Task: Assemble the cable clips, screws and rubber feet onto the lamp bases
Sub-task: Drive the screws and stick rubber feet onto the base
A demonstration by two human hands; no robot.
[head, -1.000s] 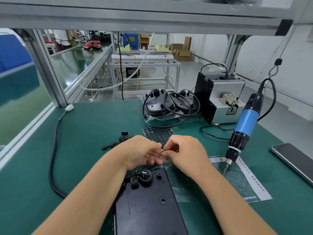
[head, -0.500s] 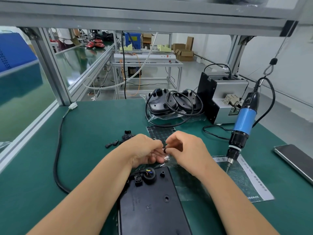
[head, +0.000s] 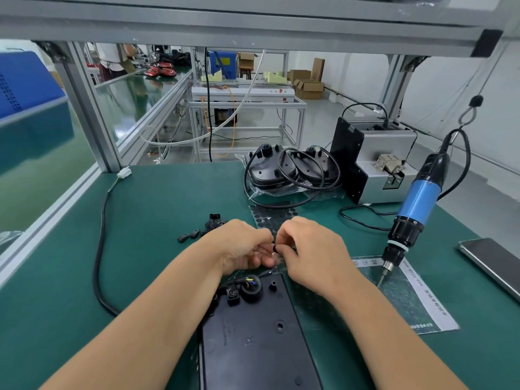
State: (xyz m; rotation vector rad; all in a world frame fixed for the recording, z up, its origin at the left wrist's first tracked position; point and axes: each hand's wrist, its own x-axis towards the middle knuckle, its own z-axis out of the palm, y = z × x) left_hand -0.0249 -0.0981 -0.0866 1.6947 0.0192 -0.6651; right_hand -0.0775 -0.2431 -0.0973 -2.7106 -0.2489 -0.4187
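Note:
A black lamp base [head: 253, 333] lies flat on the green mat at the near edge, with its cable grommet and coloured wires at the far end. Just above that end my two hands meet. My right hand [head: 309, 254] pinches a small black rubber foot [head: 275, 248] between thumb and fingertips. My left hand [head: 242, 246] holds a strip of clear backing film [head: 274, 261] under it. A sheet of black rubber feet [head: 271, 216] lies behind my hands. Loose black cable clips [head: 202, 230] lie to the left of it.
A blue electric screwdriver [head: 413, 212] hangs at the right over a printed sheet [head: 408, 299]. Behind it stands a grey screw feeder [head: 374, 164]. Two more lamp bases [head: 292, 173] with coiled cable sit at the back. A phone [head: 495, 263] lies far right, a black cable [head: 98, 249] left.
My hands have stayed together above the lamp base. The small black foot now shows between my right fingertips, lifted off the clear film in my left hand.

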